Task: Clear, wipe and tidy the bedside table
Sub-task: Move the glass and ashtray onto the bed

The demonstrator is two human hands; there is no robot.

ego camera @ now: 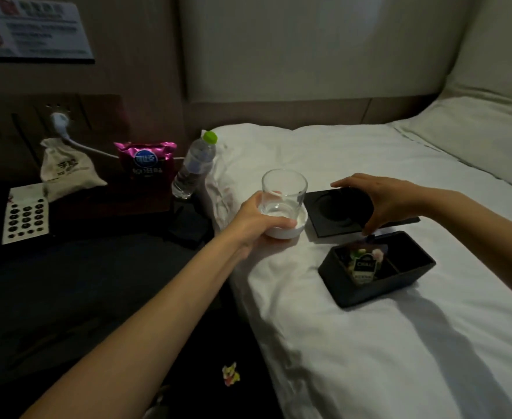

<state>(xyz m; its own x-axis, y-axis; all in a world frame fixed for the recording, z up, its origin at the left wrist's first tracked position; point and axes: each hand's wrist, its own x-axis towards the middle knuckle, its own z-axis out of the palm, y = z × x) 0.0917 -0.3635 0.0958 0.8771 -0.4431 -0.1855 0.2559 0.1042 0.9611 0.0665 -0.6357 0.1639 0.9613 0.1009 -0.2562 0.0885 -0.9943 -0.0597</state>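
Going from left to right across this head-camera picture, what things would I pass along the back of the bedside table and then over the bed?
Dotted card → cloth pouch → pink snack bag → water bottle → glass held by the left hand → black square tray under the right hand → pillow.

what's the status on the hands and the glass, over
Left hand grips glass in its white dish on the bed. Right hand holds black tray. Bottle, snack bag remain on the table.
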